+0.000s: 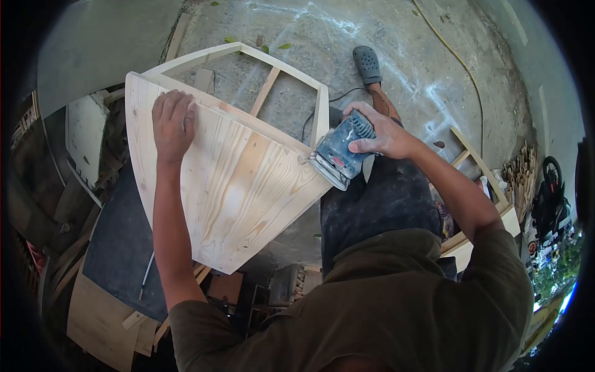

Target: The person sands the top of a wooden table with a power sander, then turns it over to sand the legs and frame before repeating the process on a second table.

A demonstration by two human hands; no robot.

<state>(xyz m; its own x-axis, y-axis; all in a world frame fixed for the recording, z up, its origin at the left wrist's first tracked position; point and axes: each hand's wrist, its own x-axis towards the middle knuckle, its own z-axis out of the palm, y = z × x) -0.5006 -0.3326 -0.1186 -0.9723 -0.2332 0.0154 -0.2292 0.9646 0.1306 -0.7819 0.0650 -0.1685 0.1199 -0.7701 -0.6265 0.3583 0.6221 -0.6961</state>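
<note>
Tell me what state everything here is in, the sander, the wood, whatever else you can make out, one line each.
Sander: gripped, at the panel's edge; on or off, cannot tell.
Right hand: closed on the sander.
Left hand: resting on the panel.
Panel: unpainted.
Frame: unpainted, gaps uncovered.
Clog: worn.
Floor: streaked white.

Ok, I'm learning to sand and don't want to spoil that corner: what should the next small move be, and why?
I'd probably ease the sander slightly inward along the edge. The right hand has it at the wooden panel's corner, where lingering might round the wood, while the left hand rests farther along the panel and could brace it.
</note>
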